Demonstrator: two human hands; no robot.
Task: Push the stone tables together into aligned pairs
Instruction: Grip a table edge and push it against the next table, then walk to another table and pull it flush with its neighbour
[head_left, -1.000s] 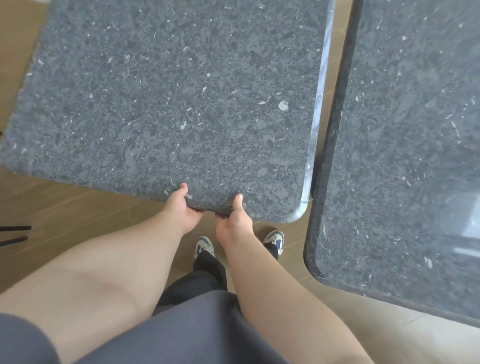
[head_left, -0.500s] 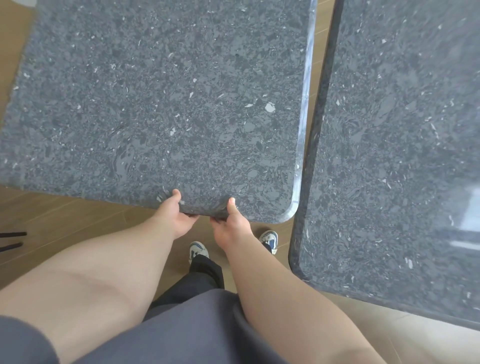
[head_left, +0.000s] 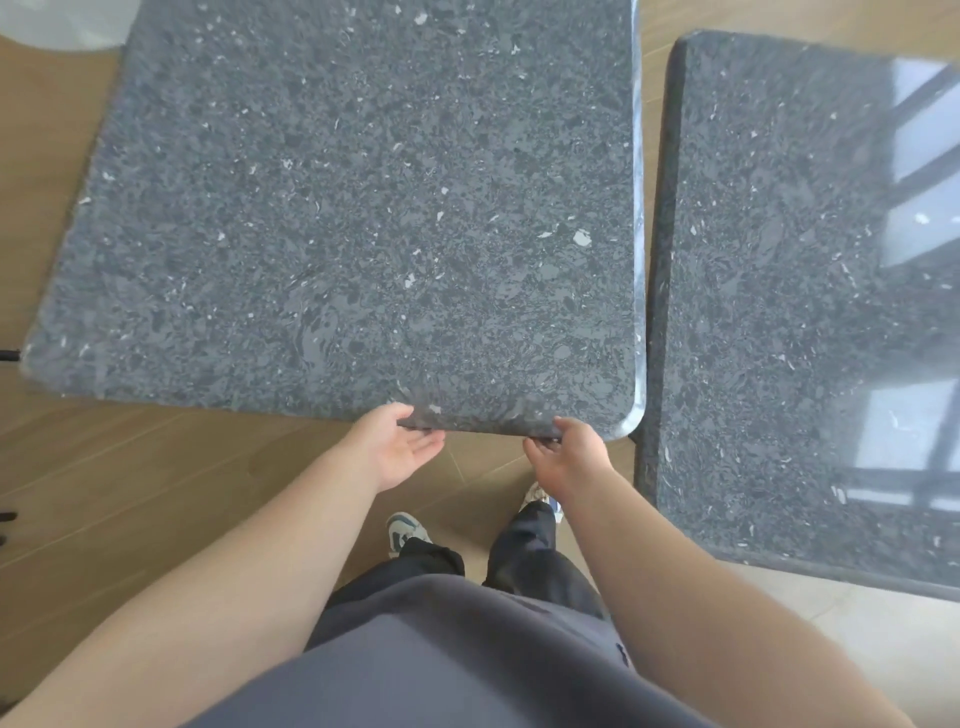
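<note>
We hold the near edge of the left stone table (head_left: 363, 208) with both hands: our left hand (head_left: 397, 449) lies loosely open, palm up, fingertips hidden under the rim, and our right hand (head_left: 569, 457) hooks the edge by the rounded corner (its fingers mostly tucked out of sight). The right stone table (head_left: 795, 312) stands just beside it, a narrow gap between them; its far side is cut off by the frame, and glare washes out part of its top.

Bright daylight; window glare on right table (head_left: 831, 312).
</note>
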